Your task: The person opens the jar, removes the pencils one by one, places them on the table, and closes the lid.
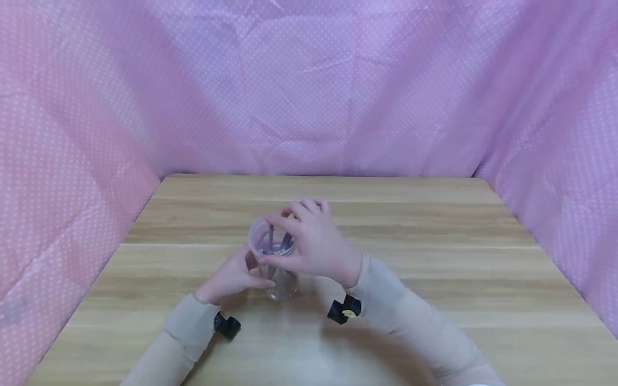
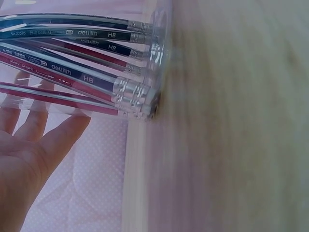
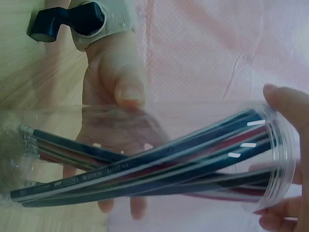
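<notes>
A clear plastic jar (image 1: 283,288) stands near the middle of the table, holding several pencils (image 2: 82,72) with dark and red barrels. In the left wrist view their metal ends sit at the jar's bottom, and "HB" is legible on some. My left hand (image 1: 234,277) holds the jar low on its side, thumb in front and fingers behind. From above, my right hand (image 1: 316,244) grips the jar's ridged top rim (image 3: 282,154), thumb on one side and fingers on the other. The pencils' other ends reach up to that rim in the right wrist view.
The wooden table (image 1: 434,230) spreads out on all sides of the hands. Pink dotted cloth (image 1: 309,91) hangs behind it and along both sides. Small black wrist cameras (image 1: 228,326) are strapped over the sleeves.
</notes>
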Demonstrator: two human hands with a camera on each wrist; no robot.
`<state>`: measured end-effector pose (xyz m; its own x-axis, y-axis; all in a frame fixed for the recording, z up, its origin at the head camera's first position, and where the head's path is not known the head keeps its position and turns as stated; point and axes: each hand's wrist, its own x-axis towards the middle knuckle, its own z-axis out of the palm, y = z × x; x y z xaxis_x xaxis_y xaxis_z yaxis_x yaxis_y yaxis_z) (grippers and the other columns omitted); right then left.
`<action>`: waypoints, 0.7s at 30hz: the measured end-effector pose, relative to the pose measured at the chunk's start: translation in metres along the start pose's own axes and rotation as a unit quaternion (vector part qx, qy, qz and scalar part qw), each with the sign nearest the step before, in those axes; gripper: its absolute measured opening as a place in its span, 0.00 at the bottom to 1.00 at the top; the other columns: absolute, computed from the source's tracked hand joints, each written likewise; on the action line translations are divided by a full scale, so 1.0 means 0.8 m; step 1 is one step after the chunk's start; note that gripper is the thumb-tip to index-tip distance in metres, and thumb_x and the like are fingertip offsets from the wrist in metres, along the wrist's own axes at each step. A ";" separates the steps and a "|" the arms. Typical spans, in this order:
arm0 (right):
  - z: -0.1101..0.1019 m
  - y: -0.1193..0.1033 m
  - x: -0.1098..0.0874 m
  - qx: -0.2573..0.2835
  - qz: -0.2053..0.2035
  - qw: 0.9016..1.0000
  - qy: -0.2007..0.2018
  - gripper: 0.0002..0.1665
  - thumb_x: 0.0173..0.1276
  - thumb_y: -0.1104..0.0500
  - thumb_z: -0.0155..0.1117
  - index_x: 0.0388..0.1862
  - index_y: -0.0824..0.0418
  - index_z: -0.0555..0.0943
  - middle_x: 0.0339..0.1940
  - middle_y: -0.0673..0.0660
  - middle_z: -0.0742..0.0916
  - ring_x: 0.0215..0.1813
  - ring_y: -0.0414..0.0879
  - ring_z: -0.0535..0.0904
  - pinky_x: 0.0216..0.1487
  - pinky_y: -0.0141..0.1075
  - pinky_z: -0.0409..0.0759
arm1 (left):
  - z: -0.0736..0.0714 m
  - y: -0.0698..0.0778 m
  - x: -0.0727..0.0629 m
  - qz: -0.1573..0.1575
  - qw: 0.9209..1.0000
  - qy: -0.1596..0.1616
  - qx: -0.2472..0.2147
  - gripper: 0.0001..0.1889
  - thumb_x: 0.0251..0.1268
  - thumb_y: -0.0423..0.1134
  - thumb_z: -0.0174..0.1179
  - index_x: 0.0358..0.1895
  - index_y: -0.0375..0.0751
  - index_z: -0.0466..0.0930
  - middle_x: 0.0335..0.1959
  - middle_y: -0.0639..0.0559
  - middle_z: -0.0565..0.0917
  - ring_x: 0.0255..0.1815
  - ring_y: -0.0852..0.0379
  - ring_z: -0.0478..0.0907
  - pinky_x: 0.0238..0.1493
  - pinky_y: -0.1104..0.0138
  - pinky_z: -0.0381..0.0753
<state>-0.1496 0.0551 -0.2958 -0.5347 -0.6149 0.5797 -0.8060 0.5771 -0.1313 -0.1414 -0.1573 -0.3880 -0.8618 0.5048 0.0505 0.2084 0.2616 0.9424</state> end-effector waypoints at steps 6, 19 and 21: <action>-0.004 -0.010 -0.001 -0.026 0.030 0.999 0.015 0.38 0.43 0.30 0.71 0.47 0.52 0.83 0.35 0.49 0.80 0.43 0.45 0.71 0.46 0.43 0.66 | 0.001 0.001 0.000 0.000 1.000 0.000 0.000 0.44 0.47 0.29 0.70 0.69 0.49 0.58 0.63 0.51 0.71 0.59 0.46 0.70 0.62 0.48 0.66; -0.010 0.007 0.003 0.106 0.014 0.993 -0.042 0.37 0.44 0.41 0.77 0.50 0.59 0.82 0.38 0.51 0.80 0.44 0.45 0.70 0.45 0.40 0.66 | 0.002 -0.003 0.002 -0.013 1.000 0.004 0.008 0.41 0.48 0.31 0.71 0.67 0.49 0.61 0.63 0.51 0.72 0.61 0.45 0.70 0.62 0.46 0.68; -0.011 0.012 0.006 0.128 0.004 0.990 -0.060 0.37 0.45 0.42 0.77 0.52 0.60 0.81 0.41 0.52 0.81 0.45 0.45 0.70 0.47 0.40 0.66 | 0.001 -0.004 0.002 -0.012 1.000 0.008 0.011 0.42 0.47 0.31 0.71 0.68 0.49 0.60 0.63 0.50 0.72 0.60 0.47 0.70 0.61 0.49 0.69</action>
<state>-0.1572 0.0624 -0.2873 -0.5559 -0.6782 0.4806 -0.8310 0.4376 -0.3436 -0.1429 -0.1570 -0.3907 -0.8743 0.4843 0.0338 0.1977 0.2916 0.9359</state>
